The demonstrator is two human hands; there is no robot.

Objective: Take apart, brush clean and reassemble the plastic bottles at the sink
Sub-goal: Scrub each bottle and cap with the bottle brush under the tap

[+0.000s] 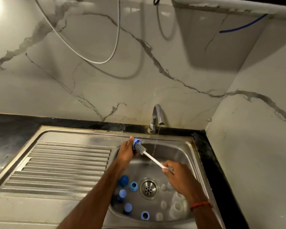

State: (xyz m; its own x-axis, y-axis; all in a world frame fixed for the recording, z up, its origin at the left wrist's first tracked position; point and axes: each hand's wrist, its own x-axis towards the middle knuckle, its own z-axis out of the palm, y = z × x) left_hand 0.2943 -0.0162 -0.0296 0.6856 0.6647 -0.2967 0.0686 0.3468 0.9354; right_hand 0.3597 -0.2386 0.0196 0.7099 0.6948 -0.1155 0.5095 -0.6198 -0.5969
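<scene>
Now the left hand [126,150] is held over the back of the sink [180,146], its fingers curled round a light blue bottle ring [137,140] and its thumb raised beside it. The right hand [177,175] pinches the end of the white handle of the bottle brush [151,157], whose grey bristle head is pressed against the ring's opening. A thin stream of water [156,142] falls from the tap [157,115], to the right of the bristle head. Down in the basin, left of the drain [149,188], lie a dark blue cap [123,180], another blue ring [133,186] and more blue pieces. Right of the drain lie clear bottles [177,206], partly hidden behind the right forearm. A red thread band [201,204] circles the right wrist. The ribbed drainboard [64,166] lies to the left, with the black desk [10,129] beyond it.
</scene>
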